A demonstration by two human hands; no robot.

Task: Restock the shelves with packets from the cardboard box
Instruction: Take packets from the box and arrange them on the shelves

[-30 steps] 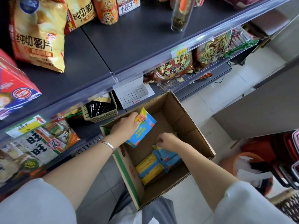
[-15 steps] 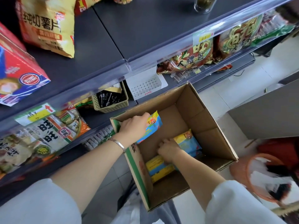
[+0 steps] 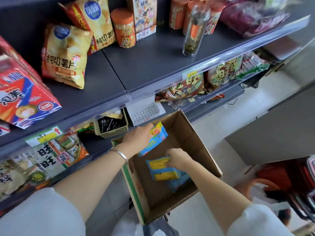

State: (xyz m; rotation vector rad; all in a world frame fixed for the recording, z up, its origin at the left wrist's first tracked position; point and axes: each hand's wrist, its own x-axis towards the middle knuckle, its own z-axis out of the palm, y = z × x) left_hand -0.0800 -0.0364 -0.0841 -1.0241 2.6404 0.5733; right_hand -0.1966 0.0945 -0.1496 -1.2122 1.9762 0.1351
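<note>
An open cardboard box [image 3: 196, 143] stands on the floor below the shelves. My left hand [image 3: 136, 138] grips a blue and yellow packet [image 3: 156, 138] above the box's far left corner. My right hand [image 3: 177, 158] reaches down inside the box and pinches the end of another blue and yellow packet [image 3: 158, 163]. More packets [image 3: 170, 178] of the same kind lie on the box floor beneath it. The dark shelf [image 3: 144, 65] above has bare space in its middle.
Yellow crisp bags [image 3: 65, 55], an orange tub [image 3: 123, 28], a clear tube [image 3: 194, 29] and a red carton [image 3: 22, 92] stand on the upper shelf. Snack bags fill the lower shelf [image 3: 187, 89]. A woven basket [image 3: 110, 125] and white tray [image 3: 144, 113] sit behind the box. An orange bin [image 3: 265, 188] is at right.
The view has tilted up, showing more of the upper shelf. My right hand has shifted from pressing on the packets to pinching the top one. My left hand keeps its packet.
</note>
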